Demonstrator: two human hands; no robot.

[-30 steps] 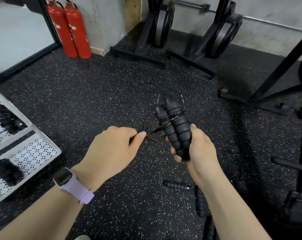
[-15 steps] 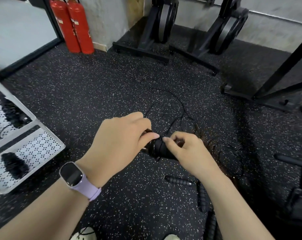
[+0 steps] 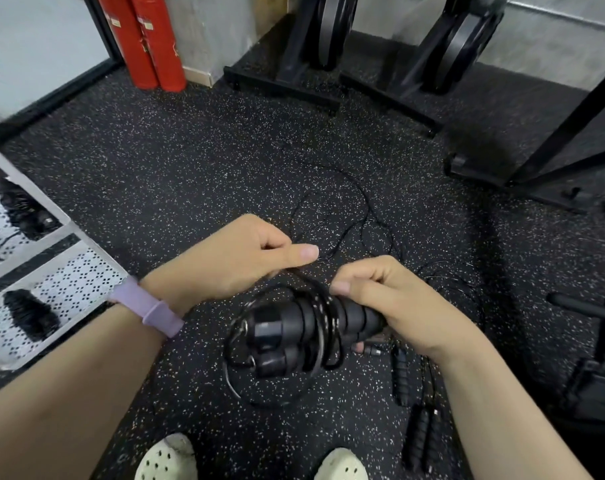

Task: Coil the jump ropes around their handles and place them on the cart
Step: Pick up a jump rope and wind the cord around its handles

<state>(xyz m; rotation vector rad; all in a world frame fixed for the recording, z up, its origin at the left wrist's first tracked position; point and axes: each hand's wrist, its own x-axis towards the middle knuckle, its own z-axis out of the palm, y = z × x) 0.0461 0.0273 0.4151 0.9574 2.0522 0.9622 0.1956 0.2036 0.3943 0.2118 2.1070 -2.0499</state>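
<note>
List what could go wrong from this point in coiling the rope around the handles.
1. The wound black cord sits in loose loops on the pair of ribbed black foam handles; they could slide off the free end, since the right hand grips only the far end.
2. The thin slack the left hand pinches trails into other loose cords on the black speckled rubber floor and may snag them.

Even, fairly bright indoor light; soft, faint shadows on the speckled floor (image 3: 176,174); wide-angle bending curves the edges; slight motion blur smears the rope handles (image 3: 304,327) and the cart (image 3: 86,251) at far left.
</note>
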